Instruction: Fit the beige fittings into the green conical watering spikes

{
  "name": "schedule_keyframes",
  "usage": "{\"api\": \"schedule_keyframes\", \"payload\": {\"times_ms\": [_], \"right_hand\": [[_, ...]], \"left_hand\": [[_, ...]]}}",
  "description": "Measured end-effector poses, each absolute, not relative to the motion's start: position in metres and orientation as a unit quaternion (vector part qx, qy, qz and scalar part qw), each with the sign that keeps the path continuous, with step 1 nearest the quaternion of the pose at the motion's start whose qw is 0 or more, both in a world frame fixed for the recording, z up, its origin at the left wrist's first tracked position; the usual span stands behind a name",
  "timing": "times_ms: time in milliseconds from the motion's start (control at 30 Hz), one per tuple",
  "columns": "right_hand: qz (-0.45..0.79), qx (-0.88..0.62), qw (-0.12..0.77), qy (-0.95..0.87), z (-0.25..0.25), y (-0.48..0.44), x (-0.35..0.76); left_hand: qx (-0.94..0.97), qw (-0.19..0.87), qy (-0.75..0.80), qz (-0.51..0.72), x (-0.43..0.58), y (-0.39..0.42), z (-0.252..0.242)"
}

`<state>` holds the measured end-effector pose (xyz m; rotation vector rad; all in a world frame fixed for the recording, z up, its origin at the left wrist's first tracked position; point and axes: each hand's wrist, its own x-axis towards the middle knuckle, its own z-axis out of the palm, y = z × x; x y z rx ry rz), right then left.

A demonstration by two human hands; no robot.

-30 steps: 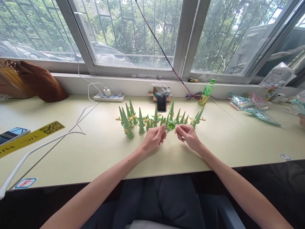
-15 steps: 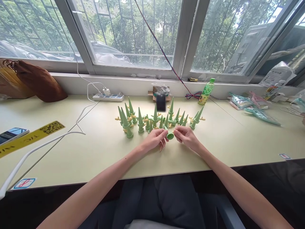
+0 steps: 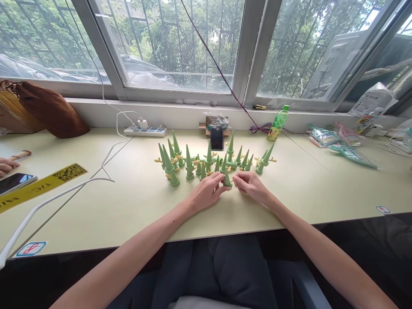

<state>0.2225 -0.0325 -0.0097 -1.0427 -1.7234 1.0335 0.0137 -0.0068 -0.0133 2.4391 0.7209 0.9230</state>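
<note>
My left hand (image 3: 207, 189) pinches a green cone-shaped watering spike (image 3: 227, 179), which stands point up at the table's middle. Close on its right side is my right hand (image 3: 252, 185), with thumb and forefinger pressed together. A small pale tip shows at those fingers, too small to make out. Several more green spikes stand just beyond my hands, among them a tall one (image 3: 188, 165) on the left and another (image 3: 266, 159) on the right. Many carry a small yellow valve (image 3: 272, 159) at the side.
A dark blurred block by a small open carton (image 3: 212, 122) stands behind the spikes. A green-capped bottle (image 3: 278, 123) and a power strip (image 3: 146, 131) are at the back. At the left edge, another person's hand (image 3: 7, 166) is near a phone (image 3: 16, 182) and a white cable (image 3: 64, 193).
The spike in my left hand has turned from its open base facing me to point up. My right hand has hardly moved. Another person's hand has come in at the left edge.
</note>
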Motion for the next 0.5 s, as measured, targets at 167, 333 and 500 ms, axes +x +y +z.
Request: {"api": "schedule_keyframes", "payload": {"times_ms": [167, 333, 500], "right_hand": [[0.402, -0.428, 0.445, -0.676, -0.0108, -0.0318, 0.2202], [0.394, -0.431, 0.488, -0.649, -0.0124, -0.0292, 0.2192], [0.384, -0.435, 0.513, -0.633, -0.0125, -0.0297, 0.2197]], "left_hand": [[0.886, 0.168, 0.273, 0.335, 0.0152, -0.0072, -0.0125], [0.832, 0.241, 0.348, 0.358, 0.0213, -0.0073, -0.0109], [0.765, 0.372, 0.387, 0.357, 0.0211, -0.0099, -0.0035]]}}
